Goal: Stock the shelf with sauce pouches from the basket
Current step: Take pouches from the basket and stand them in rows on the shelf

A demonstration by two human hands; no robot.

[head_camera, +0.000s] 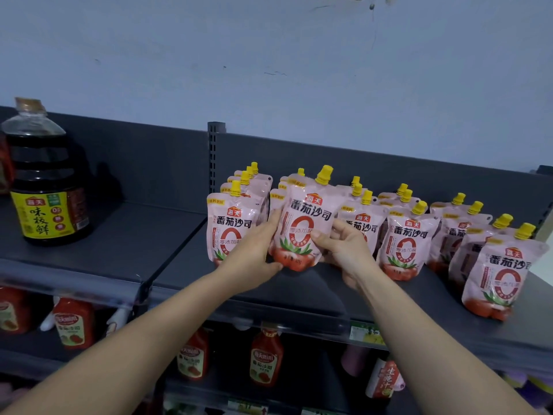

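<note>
The left hand (254, 254) wraps the left edge of a sauce pouch (305, 226), fingers curled behind it. The right hand (344, 250) pinches the right edge with its thumb on the front. The two-sided grip likely keeps the floppy pack upright and label-forward. The pouch sits at the head of its column on the shelf (299, 295), between the leftmost row (232, 226) and the right-hand rows (404, 244), seemingly to align the facings. Whether its base rests on the shelf I cannot tell. The basket is out of view.

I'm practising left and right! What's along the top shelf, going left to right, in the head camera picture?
Dark bottle → shelf post → left pouch row → held pouch → middle pouches → rightmost pouch.
</note>
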